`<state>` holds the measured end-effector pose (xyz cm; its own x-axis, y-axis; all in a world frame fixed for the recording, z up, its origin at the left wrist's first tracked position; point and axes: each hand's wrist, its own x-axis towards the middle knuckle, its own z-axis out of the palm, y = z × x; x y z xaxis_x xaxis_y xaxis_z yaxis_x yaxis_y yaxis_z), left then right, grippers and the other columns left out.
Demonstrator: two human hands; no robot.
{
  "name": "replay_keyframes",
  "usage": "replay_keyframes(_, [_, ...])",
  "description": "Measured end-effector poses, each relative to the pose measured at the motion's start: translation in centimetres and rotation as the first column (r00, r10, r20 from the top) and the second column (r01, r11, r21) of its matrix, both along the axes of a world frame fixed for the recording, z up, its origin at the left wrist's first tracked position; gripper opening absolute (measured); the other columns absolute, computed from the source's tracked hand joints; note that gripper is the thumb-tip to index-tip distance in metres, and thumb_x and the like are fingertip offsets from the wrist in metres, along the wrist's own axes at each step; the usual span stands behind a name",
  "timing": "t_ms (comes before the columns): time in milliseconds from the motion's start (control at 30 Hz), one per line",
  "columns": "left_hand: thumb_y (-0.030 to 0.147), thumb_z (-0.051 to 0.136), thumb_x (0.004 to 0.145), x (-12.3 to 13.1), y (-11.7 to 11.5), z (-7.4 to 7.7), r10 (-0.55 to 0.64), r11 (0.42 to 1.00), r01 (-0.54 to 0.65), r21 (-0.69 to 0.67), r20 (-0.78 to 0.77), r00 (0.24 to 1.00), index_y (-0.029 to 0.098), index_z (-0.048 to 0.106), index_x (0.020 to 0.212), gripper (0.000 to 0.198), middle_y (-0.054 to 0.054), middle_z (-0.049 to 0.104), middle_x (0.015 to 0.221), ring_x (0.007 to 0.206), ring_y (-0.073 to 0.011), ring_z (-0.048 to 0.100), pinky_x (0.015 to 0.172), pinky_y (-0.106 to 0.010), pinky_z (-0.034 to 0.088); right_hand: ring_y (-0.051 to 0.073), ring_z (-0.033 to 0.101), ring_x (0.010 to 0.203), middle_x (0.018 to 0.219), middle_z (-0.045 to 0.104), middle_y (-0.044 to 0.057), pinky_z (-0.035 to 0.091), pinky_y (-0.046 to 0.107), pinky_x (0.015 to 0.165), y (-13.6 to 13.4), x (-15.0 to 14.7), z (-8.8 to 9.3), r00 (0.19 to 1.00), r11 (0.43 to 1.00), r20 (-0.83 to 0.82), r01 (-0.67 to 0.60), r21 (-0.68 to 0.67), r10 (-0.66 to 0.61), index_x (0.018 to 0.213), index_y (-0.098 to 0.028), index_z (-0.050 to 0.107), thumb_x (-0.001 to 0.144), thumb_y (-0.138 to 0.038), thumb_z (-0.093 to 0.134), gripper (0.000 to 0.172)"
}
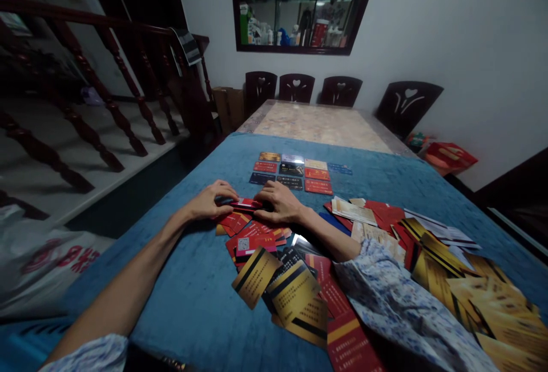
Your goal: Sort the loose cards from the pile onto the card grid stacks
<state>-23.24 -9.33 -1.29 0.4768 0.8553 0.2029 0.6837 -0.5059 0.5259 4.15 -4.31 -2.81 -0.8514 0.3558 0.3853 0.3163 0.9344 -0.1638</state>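
Note:
My left hand (pixel 214 199) and my right hand (pixel 280 203) hold a small stack of red cards (pixel 246 205) between them, just above the blue cloth. Fingers and thumb of each hand close on opposite ends of the stack. Right below lie loose red cards (pixel 234 222), partly overlapping. Closer to me spreads a pile of gold cards (pixel 295 295) with black stripes, mixed with red and black ones. Beyond my hands, several cards are laid flat in rows, among them a black card (pixel 291 169) and an orange-red card (pixel 318 186).
A blue cloth (pixel 180 280) covers the near part of the stone-topped table (pixel 317 121). To the right spreads a heap of gold cards (pixel 492 303) and red packets (pixel 383 215). Dark chairs (pixel 297 88) line the far end. A white plastic bag (pixel 47 263) is at the left.

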Motion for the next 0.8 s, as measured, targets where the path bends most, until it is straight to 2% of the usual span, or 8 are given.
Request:
replay_keyframes(133, [0.034,0.067,0.079,0.1,-0.1,0.1,0.04,0.999,-0.04,0.006,-0.001,0.999,0.023,0.078,0.097,0.023,-0.007,0.075,0.104,0.112,-0.0261,0.06,0.105,-0.043,0.048,0.021,0.054,0.085,0.087,0.073,0.008,0.041,0.034,0.081,0.0,0.1,-0.1,0.999,1.0,-0.03,0.03,-0.01,-0.03,0.095,-0.018,0.074,0.098,-0.045,0.053,0.034])
replay_keyframes(300, [0.031,0.054,0.085,0.6,0.0,-0.2,0.108,0.993,-0.109,0.048,0.014,0.994,0.02,0.077,0.095,0.027,-0.006,0.075,0.102,0.102,-0.0232,0.065,0.099,-0.038,0.052,0.02,0.056,0.084,0.086,0.074,0.009,0.043,0.032,0.083,0.1,-0.1,-0.6,0.995,0.997,-0.071,0.074,-0.012,-0.074,0.094,-0.018,0.074,0.104,-0.038,0.044,0.038])
replay_keyframes(567, [0.027,0.052,0.087,1.1,0.7,-1.4,0.21,0.972,-0.214,0.097,0.049,0.976,0.019,0.076,0.096,0.027,-0.007,0.075,0.101,0.096,-0.0225,0.067,0.095,-0.039,0.054,0.017,0.06,0.09,0.091,0.068,0.008,0.045,0.027,0.081,0.5,-0.5,-1.3,0.966,0.969,-0.084,0.238,-0.067,-0.243,0.113,-0.019,0.073,0.106,-0.037,0.045,0.034])
replay_keyframes(800, [0.024,0.053,0.086,1.5,0.9,-1.8,0.239,0.961,-0.247,0.123,0.077,0.968,0.018,0.075,0.095,0.025,-0.007,0.073,0.1,0.096,-0.0223,0.067,0.095,-0.039,0.054,0.017,0.062,0.09,0.093,0.066,0.007,0.046,0.026,0.08,0.5,-0.7,-1.6,0.948,0.957,-0.131,0.281,-0.078,-0.289,0.125,-0.022,0.068,0.105,-0.033,0.045,0.033])
